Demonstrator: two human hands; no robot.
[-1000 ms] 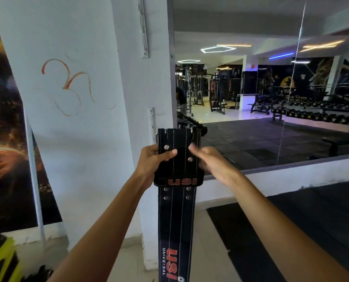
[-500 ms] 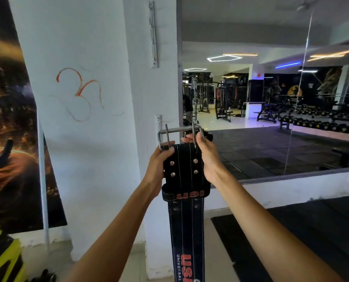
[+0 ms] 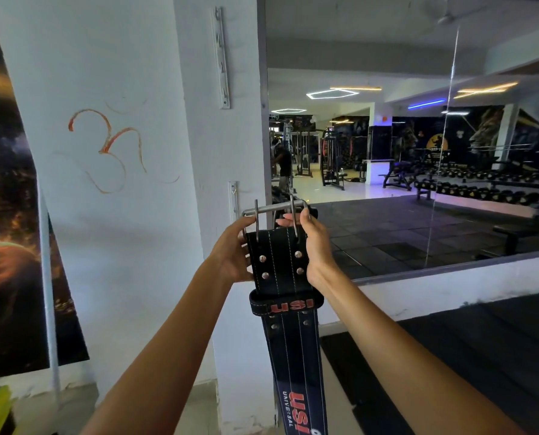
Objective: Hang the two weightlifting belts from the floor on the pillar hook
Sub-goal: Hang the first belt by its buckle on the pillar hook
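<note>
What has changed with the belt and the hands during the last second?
Both hands, the left hand and the right hand, slid up the belt to its top end, and the metal buckle, hidden before, now stands above the fingers, near the small hook plate on the pillar. Both hands still hold the belt, which still hangs straight down and is not yet hooked.

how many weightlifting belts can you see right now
1. The belt hangs in front of the white pillar, its top end gripped by the left hand and right hand. A second belt may be out of view.
</note>
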